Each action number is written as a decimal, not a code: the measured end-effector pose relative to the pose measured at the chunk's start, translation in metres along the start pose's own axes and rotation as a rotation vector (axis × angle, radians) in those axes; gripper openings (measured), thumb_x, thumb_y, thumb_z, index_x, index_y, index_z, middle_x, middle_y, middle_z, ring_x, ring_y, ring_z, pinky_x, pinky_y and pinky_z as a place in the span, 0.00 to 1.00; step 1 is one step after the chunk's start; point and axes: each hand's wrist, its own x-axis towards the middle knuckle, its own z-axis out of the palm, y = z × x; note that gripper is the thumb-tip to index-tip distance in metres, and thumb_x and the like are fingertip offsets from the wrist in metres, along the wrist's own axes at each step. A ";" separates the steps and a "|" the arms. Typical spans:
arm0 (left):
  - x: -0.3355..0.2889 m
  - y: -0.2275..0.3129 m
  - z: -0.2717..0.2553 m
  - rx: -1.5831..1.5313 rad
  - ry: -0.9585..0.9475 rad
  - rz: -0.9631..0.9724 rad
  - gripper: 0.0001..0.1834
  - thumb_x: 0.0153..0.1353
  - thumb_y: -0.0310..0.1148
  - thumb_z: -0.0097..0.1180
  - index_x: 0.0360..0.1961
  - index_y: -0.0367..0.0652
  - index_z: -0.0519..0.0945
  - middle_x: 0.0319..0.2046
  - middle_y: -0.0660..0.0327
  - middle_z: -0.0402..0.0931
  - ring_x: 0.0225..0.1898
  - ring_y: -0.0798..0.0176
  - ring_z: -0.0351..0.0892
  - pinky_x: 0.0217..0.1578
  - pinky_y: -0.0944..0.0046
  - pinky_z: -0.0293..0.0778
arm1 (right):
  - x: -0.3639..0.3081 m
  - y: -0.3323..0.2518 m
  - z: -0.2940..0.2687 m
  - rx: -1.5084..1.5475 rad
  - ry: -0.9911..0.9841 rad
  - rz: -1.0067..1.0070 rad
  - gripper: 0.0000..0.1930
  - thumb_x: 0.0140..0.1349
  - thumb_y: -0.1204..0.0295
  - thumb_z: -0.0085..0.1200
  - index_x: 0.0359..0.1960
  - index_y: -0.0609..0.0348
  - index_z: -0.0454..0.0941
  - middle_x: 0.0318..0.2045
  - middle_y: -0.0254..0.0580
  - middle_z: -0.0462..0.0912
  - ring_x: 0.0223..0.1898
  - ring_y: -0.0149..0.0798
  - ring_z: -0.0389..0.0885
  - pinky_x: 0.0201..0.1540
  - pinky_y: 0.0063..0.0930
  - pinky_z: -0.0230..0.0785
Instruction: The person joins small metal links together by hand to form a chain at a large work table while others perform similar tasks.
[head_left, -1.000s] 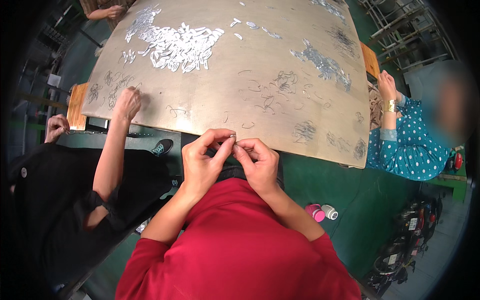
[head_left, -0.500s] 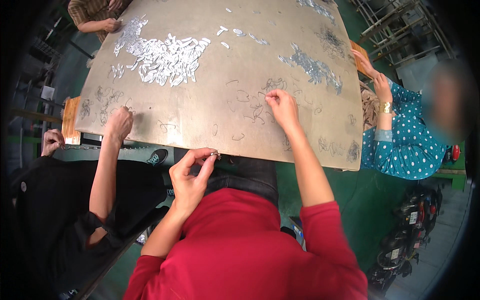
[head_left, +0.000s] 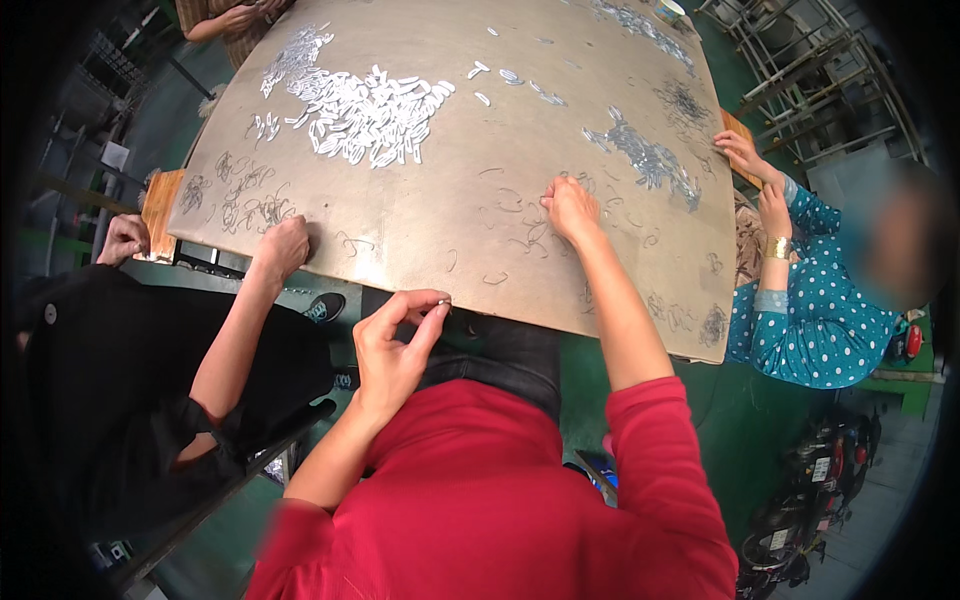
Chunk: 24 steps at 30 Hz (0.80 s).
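My left hand (head_left: 390, 350) is in front of the table's near edge, thumb and forefinger pinched together. A tiny piece shows between its fingertips, too small to name. Over the table, my right hand (head_left: 573, 210) has its fingers pressed together; whatever they hold, if anything, is hidden. It is beside a loose scatter of thin, dark, curved wire pieces (head_left: 537, 243). Farther left on the table lies a heap of flat white oval pieces (head_left: 375, 115). Grey, shiny pieces (head_left: 650, 160) lie to the right beyond my right hand.
The broad brown table (head_left: 420, 215) has people around it. On my left, a co-worker in black reaches a hand (head_left: 283, 245) to more wire pieces (head_left: 240, 200). At the right, another person's hands (head_left: 750, 160) are by the edge. A tub (head_left: 669, 11) stands at the far right.
The view has shifted, so the table's things appear farther right. Both my hands stay pinched. The far-left co-worker's hands have come together away from the grey pieces.
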 end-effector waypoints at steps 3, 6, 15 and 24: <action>0.001 -0.005 0.000 -0.052 0.022 -0.025 0.06 0.54 0.19 0.56 0.35 0.33 0.79 0.31 0.60 0.80 0.32 0.72 0.78 0.35 0.75 0.72 | -0.001 -0.004 -0.004 -0.086 -0.045 -0.068 0.08 0.55 0.70 0.54 0.33 0.61 0.76 0.41 0.51 0.74 0.40 0.51 0.77 0.42 0.44 0.69; 0.004 -0.004 0.003 -0.078 0.059 -0.016 0.05 0.54 0.20 0.57 0.34 0.34 0.79 0.29 0.61 0.80 0.28 0.73 0.77 0.31 0.75 0.71 | -0.019 -0.011 -0.011 -0.007 0.009 -0.119 0.08 0.55 0.70 0.55 0.32 0.62 0.76 0.38 0.52 0.77 0.38 0.52 0.78 0.42 0.42 0.70; 0.001 -0.010 -0.001 -0.130 0.126 0.009 0.05 0.53 0.21 0.57 0.33 0.35 0.80 0.26 0.61 0.80 0.25 0.74 0.76 0.28 0.74 0.71 | -0.149 -0.116 -0.056 1.505 -0.301 -0.022 0.06 0.57 0.80 0.54 0.35 0.67 0.70 0.28 0.43 0.78 0.27 0.31 0.80 0.29 0.20 0.74; -0.001 -0.007 0.001 -0.137 0.114 0.086 0.07 0.51 0.18 0.58 0.33 0.34 0.79 0.33 0.57 0.80 0.29 0.70 0.78 0.29 0.74 0.74 | -0.165 -0.133 -0.040 1.615 -0.057 -0.067 0.06 0.58 0.82 0.53 0.32 0.65 0.67 0.29 0.44 0.77 0.30 0.32 0.81 0.32 0.21 0.76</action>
